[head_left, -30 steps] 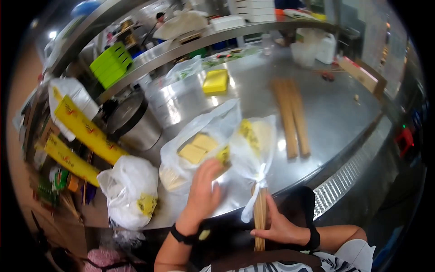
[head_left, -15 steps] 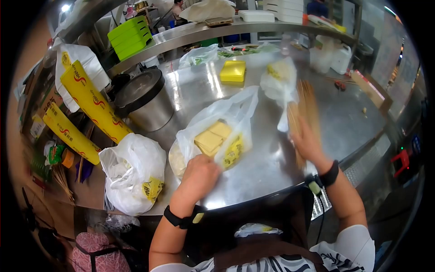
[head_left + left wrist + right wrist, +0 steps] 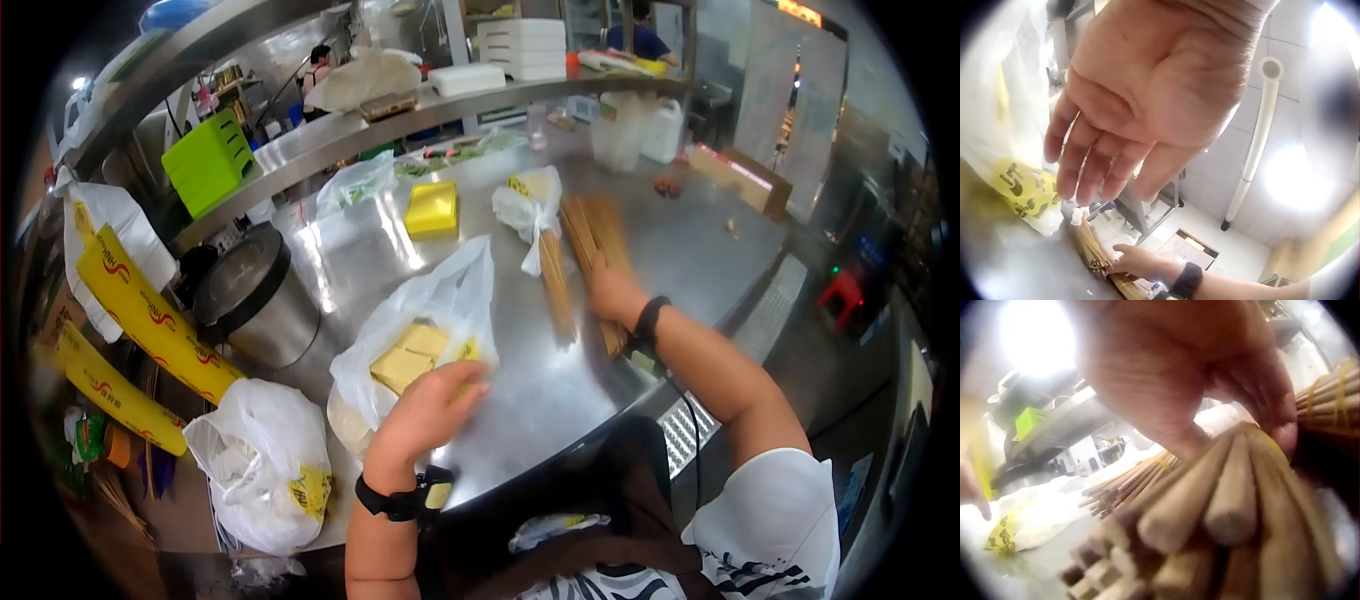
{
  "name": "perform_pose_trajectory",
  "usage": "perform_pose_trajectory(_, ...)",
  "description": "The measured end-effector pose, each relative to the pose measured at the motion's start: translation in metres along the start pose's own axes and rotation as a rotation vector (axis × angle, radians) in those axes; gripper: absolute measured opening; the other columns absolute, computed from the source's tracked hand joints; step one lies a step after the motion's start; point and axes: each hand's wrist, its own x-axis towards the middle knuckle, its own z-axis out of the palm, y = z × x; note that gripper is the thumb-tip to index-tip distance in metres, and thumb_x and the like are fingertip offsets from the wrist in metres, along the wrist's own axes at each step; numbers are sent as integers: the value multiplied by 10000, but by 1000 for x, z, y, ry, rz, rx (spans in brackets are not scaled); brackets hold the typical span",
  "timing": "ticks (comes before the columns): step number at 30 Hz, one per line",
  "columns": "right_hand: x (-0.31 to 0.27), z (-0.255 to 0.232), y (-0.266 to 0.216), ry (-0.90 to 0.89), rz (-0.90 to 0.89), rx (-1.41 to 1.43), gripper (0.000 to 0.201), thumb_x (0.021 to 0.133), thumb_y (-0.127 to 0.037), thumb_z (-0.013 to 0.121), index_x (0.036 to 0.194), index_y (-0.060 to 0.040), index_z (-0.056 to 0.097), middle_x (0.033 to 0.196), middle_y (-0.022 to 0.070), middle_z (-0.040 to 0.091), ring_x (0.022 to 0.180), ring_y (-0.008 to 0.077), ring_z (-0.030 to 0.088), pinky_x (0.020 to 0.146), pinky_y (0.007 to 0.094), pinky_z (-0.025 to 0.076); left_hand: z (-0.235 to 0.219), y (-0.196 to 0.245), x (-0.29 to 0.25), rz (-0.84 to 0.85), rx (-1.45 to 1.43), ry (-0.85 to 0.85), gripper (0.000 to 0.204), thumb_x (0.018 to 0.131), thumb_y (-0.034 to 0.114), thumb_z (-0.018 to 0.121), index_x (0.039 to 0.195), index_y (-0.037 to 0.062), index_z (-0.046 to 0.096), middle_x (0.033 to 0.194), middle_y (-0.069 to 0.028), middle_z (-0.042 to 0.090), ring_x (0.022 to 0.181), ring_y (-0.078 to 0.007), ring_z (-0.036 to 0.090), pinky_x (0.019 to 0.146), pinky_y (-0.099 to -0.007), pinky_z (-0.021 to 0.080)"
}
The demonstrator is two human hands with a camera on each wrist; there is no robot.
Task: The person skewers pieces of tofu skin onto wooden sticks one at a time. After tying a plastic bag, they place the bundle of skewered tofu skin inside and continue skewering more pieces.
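My left hand (image 3: 435, 405) hovers with relaxed, empty fingers (image 3: 1085, 169) at the near edge of a clear plastic bag (image 3: 440, 295) that holds yellow blocks (image 3: 405, 360). Farther right on the steel table (image 3: 540, 390), my right hand (image 3: 612, 293) grips the near end of a bundle of wooden sticks (image 3: 600, 235), fingers (image 3: 1260, 387) over its top. Beside that bundle on its left lies another stick bundle (image 3: 555, 285), its far end tied inside a small white bag (image 3: 530, 205). The stick ends (image 3: 1229, 506) fill the right wrist view.
A lidded metal pot (image 3: 255, 295) stands left of the clear bag. A full white bag (image 3: 265, 460) and yellow rolls (image 3: 150, 310) lie at the near left. A yellow box (image 3: 432, 208) sits farther back, under a steel shelf (image 3: 330, 130). A cardboard box (image 3: 745, 180) is far right.
My right hand carried the bag-tipped stick bundle from near my body out onto the table, let it go, and now holds the neighbouring bundle. My left hand stayed by the clear bag.
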Motion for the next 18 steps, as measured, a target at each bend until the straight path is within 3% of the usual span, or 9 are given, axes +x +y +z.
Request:
perform_pose_trajectory(3,-1,3,14,138,12,224,347,750,-54,653,1014,109,498,778,258,632,681,352,660,642,387,541,4,-25,4,16,-138,0,268,897,171,609,1109,7,627,1041,-123,667,955,-235,617,849,-319,474)
perform_pose_trajectory(4,-10,-18,8,-175,296,1096,231,792,-26,613,969,84,513,705,155,604,588,254,637,520,351,531,5,-33,5,27,-251,-8,249,911,137,609,1110,-13,620,1021,-80,677,916,-161,621,820,-280,481)
perform_pose_trajectory(5,-18,-27,9,-166,258,1195,171,817,-3,571,967,61,518,666,93,559,531,190,597,439,320,501,10,-55,8,-1,-432,-45,264,929,115,586,1150,-29,592,1040,-77,663,965,-141,612,856,-263,476)
perform_pose_trajectory(8,-57,-41,-4,-48,176,1330,390,783,17,563,1146,80,434,728,114,558,565,185,578,508,314,505,4,-43,5,-48,-612,10,305,935,85,567,1210,-45,539,1065,-102,651,1009,-152,606,891,-266,472)
perform_pose_trajectory(10,-84,-36,-20,-48,45,1481,578,764,44,541,1308,15,348,947,135,542,663,191,598,556,341,525,1,-38,5,-31,-768,-24,387,932,77,567,1288,-37,469,1171,-122,607,1077,-178,585,939,-295,457)
perform_pose_trajectory(12,-113,-50,-58,-215,-32,1700,530,802,26,555,1293,-45,369,1079,144,499,686,201,605,582,350,548,4,-32,4,44,-904,16,499,936,100,567,1376,-22,364,1288,-144,529,1148,-210,547,974,-321,435)
perform_pose_trajectory(15,-120,-60,-107,-408,-37,1739,416,860,-40,588,1233,-38,406,984,122,538,659,190,602,551,338,534,10,-33,10,17,-956,107,596,953,175,554,1435,-6,255,1346,-153,467,1194,-240,515,996,-346,419)
perform_pose_trajectory(17,-110,-61,-129,-828,18,1557,307,897,-105,601,1155,-37,450,847,86,562,616,174,593,520,328,515,13,-44,13,14,-1039,157,611,959,210,543,1443,1,235,1349,-149,463,1192,-241,515,991,-351,422)
perform_pose_trajectory(18,-110,-62,-143,-869,3,1548,307,897,-105,601,1155,-37,450,847,86,562,616,174,593,520,328,515,11,-46,14,38,-1125,185,626,966,245,531,1451,8,214,1351,-145,459,1190,-242,516,987,-356,426)
